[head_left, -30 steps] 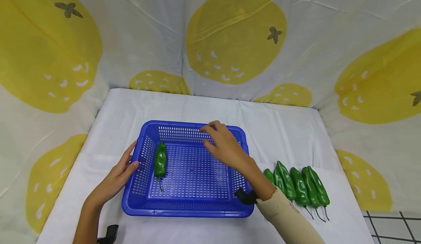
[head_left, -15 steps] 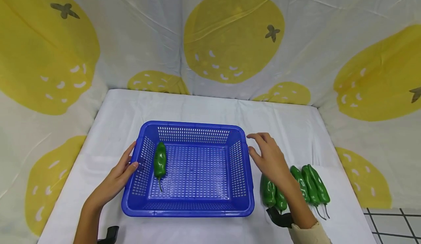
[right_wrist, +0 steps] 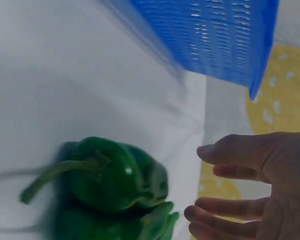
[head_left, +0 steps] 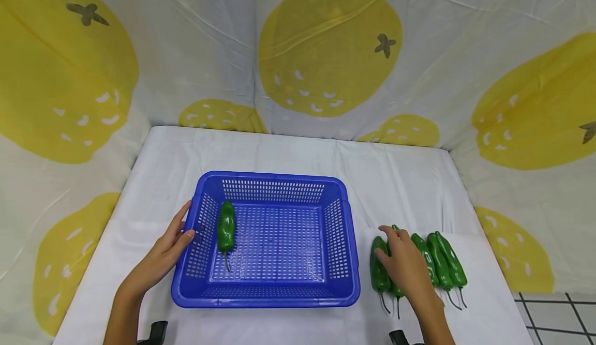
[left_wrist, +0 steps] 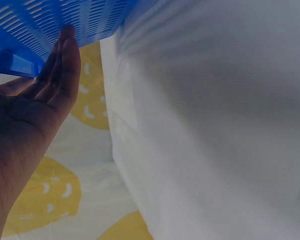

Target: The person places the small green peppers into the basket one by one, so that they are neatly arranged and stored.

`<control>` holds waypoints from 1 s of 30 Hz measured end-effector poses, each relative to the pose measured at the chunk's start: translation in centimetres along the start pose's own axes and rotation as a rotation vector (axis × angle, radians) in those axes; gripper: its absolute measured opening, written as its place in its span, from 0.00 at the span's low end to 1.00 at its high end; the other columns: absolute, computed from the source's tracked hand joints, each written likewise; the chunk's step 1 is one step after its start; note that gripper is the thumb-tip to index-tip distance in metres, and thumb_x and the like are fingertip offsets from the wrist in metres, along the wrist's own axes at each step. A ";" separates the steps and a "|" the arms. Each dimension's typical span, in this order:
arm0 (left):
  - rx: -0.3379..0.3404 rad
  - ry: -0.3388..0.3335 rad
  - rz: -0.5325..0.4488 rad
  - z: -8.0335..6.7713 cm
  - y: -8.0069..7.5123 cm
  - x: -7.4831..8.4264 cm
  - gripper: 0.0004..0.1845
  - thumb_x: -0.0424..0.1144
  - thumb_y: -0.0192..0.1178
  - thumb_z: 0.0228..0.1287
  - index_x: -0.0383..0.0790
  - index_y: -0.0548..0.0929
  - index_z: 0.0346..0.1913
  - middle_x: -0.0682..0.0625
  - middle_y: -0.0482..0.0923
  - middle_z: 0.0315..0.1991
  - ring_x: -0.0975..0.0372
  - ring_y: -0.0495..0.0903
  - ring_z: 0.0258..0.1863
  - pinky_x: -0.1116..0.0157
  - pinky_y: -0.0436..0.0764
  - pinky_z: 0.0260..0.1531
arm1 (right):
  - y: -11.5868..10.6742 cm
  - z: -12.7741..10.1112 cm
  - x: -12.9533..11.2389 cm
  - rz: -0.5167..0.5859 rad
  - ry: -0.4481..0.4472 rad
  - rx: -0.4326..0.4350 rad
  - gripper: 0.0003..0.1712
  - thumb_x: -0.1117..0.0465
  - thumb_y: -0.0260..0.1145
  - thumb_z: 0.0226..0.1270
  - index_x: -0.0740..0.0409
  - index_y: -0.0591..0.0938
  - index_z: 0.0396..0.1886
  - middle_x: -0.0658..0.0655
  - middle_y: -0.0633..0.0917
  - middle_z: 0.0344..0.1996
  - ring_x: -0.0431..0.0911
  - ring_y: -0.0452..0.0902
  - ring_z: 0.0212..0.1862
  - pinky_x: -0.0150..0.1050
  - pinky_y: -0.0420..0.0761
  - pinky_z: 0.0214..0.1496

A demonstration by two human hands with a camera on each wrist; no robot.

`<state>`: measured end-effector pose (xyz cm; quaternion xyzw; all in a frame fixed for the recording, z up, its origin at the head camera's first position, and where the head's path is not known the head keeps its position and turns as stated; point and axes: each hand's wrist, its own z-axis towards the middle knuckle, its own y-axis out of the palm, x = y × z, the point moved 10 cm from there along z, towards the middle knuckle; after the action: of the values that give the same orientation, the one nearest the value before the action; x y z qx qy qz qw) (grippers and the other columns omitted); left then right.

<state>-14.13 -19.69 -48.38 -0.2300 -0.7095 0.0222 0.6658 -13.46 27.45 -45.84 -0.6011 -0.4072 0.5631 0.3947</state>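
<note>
Fingers [right_wrist: 225, 152] of the right hand [head_left: 405, 265] hover spread and relaxed over the row of green peppers [head_left: 379, 270] beside the blue basket [head_left: 346, 231], while the flat left hand [head_left: 163, 254] touches its left wall.

Both forearms are bare from the wrist back to the lower edge of the head view, with no sleeve showing in it. The left hand [head_left: 163, 254] and the right hand [head_left: 406, 263] wear no glove, ring or watch. A small black device [head_left: 155, 331] sits under the left forearm near the lower edge, and the top of a second black piece [head_left: 399, 337] shows beside the right forearm. The fingernails are short and unpainted in the wrist views.
</note>
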 end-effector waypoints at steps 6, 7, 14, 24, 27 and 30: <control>0.010 -0.010 -0.002 -0.1 0.0 -0.1 0.36 0.42 0.45 0.80 0.58 0.39 0.81 0.25 0.61 0.67 0.30 0.72 0.58 0.38 0.80 0.44 | 1.5 -0.9 1.3 -0.037 0.043 -0.032 0.33 0.62 0.76 0.57 0.62 0.76 0.63 0.72 0.77 0.50 0.64 0.81 0.42 0.57 0.82 0.33; 0.011 -0.010 -0.002 -0.1 0.0 -0.1 0.36 0.41 0.45 0.80 0.58 0.39 0.81 0.25 0.60 0.67 0.30 0.72 0.58 0.37 0.80 0.44 | 1.7 -0.9 1.4 -0.042 0.045 -0.034 0.33 0.62 0.76 0.57 0.63 0.76 0.63 0.72 0.77 0.49 0.64 0.81 0.41 0.56 0.82 0.32; 0.008 0.000 -0.008 -0.1 0.0 0.3 0.36 0.41 0.45 0.80 0.57 0.39 0.81 0.25 0.61 0.67 0.30 0.72 0.59 0.38 0.81 0.44 | 2.5 -1.1 1.9 -0.044 0.075 -0.036 0.33 0.61 0.76 0.57 0.62 0.76 0.63 0.70 0.76 0.49 0.63 0.80 0.44 0.57 0.81 0.33; 0.003 0.002 -0.010 -0.1 0.1 0.2 0.36 0.41 0.45 0.80 0.56 0.38 0.81 0.24 0.58 0.69 0.29 0.69 0.60 0.36 0.78 0.46 | 3.8 -1.2 0.9 -0.033 0.064 -0.043 0.33 0.64 0.78 0.54 0.63 0.77 0.61 0.72 0.77 0.48 0.61 0.81 0.39 0.58 0.81 0.34; 0.000 0.002 -0.011 -0.1 0.1 0.1 0.36 0.41 0.44 0.81 0.56 0.38 0.81 0.24 0.58 0.69 0.28 0.69 0.60 0.36 0.78 0.46 | 4.2 -1.2 0.8 -0.033 0.075 -0.055 0.34 0.65 0.77 0.55 0.63 0.76 0.62 0.73 0.77 0.49 0.63 0.81 0.39 0.60 0.81 0.36; 0.001 -0.002 -0.008 0.0 0.1 0.1 0.36 0.41 0.44 0.81 0.57 0.38 0.81 0.24 0.57 0.69 0.28 0.69 0.61 0.35 0.78 0.47 | 4.4 -1.1 0.7 -0.036 0.080 -0.058 0.34 0.65 0.77 0.55 0.62 0.76 0.63 0.73 0.77 0.49 0.64 0.81 0.40 0.61 0.80 0.36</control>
<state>-14.07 -19.61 -48.34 -0.2267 -0.7110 0.0199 0.6654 -12.11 26.56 -50.14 -0.6268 -0.4180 0.5193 0.4033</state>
